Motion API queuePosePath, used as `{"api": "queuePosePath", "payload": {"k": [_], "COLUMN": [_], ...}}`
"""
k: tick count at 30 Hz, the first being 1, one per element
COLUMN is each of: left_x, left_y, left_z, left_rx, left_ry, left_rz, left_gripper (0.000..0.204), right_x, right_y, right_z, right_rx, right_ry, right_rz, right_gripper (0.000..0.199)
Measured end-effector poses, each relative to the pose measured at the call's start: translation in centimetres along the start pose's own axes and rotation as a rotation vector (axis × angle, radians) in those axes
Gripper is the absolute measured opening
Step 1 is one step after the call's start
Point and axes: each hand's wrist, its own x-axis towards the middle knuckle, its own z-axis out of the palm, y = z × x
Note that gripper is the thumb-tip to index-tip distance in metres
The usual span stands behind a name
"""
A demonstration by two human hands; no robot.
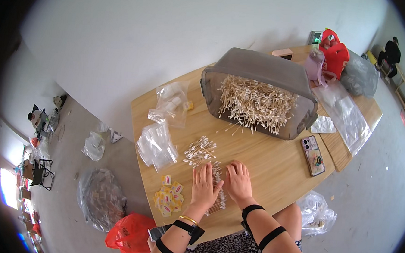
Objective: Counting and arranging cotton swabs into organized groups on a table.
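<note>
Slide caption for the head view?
Left hand and right hand flank lined-up cotton swabs near a tipped grey bin of loose swabs.

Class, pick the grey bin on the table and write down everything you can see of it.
The bin is a large, roughly rectangular, grey tub that looks like semi-translucent plastic, with rounded corners and darker handle-like parts at its two ends. It lies tipped on its side on the wooden table, its open mouth facing the person. A heap of cotton swabs fills much of it, some spilling over its lower rim. Neither the left hand nor the right hand touches it.
</note>
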Motion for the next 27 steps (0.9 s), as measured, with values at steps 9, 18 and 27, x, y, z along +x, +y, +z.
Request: {"api": "queuePosePath", "payload": {"k": [9,18,27], "left_x": [1.9,-1.9,-0.5], "left_y": [-1.5,-0.1,-0.6], "left_z": [-1.8,0.0,0.5], "left_rx": [-0.354,0.038,0.07], "left_ry": [-0.079,-0.073,-0.106], "left_rz": [0.056,0.133,0.058], "left_gripper": [0.066,0.084,0.091], "right_x": [0.0,0.0,0.0], "right_y": [0.0,0.1,0.2], "right_z": [0.0,0.2,0.5], "right_rx": [0.0,-0.002,0.011], "right_ry": [0.049,-0.009,-0.019], "right_rz": [-0.016,-0.01,-0.012], "right_gripper": [0.024,0.031,0.034]}}
